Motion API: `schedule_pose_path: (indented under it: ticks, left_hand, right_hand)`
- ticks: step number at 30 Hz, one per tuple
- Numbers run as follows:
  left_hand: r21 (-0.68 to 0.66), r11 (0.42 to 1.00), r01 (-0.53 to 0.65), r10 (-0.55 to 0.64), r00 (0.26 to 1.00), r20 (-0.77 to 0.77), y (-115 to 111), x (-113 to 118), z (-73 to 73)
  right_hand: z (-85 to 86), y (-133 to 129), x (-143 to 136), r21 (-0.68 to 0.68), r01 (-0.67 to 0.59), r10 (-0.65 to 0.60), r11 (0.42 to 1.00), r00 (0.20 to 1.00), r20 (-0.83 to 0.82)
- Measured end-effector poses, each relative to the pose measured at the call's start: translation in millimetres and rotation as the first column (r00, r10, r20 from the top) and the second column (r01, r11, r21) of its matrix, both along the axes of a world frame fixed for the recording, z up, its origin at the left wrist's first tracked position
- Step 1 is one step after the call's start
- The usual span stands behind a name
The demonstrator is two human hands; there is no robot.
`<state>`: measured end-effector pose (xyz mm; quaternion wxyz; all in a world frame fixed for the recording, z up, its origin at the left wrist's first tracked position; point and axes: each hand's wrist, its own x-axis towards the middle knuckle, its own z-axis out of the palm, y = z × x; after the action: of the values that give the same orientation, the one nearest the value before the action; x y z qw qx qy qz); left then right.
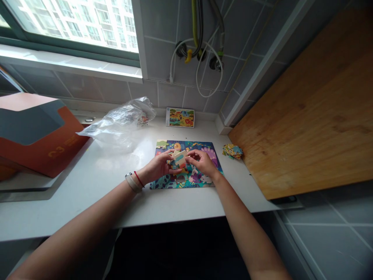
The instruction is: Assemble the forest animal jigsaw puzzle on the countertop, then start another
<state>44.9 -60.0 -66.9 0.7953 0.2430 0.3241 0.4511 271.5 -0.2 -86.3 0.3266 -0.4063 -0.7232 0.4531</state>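
Observation:
Both hands meet above a colourful jigsaw puzzle (204, 181) that lies flat on the white counter, with dark blue, purple and green animal pictures. My left hand (160, 168) is closed around a few pale puzzle pieces (180, 158), its thumb and fingers on their left side. From the right, my right hand (203, 161) pinches the edge of the same pieces. A light green puzzle piece (161, 144) sits at the board's top left corner. Part of the board is hidden beneath my hands.
A picture card (180, 117) leans at the back wall. Loose puzzle pieces (232, 151) are heaped at the right, beside a wooden panel (305, 116). A clear plastic bag (125, 118) and an orange box (37, 136) stand at the left.

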Motion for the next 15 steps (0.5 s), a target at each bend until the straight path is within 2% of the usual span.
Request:
schedule_pose_path:
  ticks: [4, 8, 15]
  left_hand:
    - [-0.02, 1.0, -0.024, 0.023, 0.999, -0.029, -1.0, 1.6, -1.3]
    - [0.025, 0.999, -0.031, 0.032, 0.998, -0.061, -2.1, 4.0, -5.7]
    - [0.059, 0.991, -0.12, 0.127, 0.983, -0.135, 1.0, 3.5, -10.3]
  right_hand:
    - [2.3, -0.7, 0.4, 0.016, 0.006, -0.006, 1.0, 1.0, -0.01]
    - [0.3, -2.0, 0.1, -0.016, -0.012, 0.011, 1.0, 1.0, -0.024]
    - [-1.0, -0.5, -0.2, -0.065, 0.005, -0.013, 0.998, 0.993, -0.115]
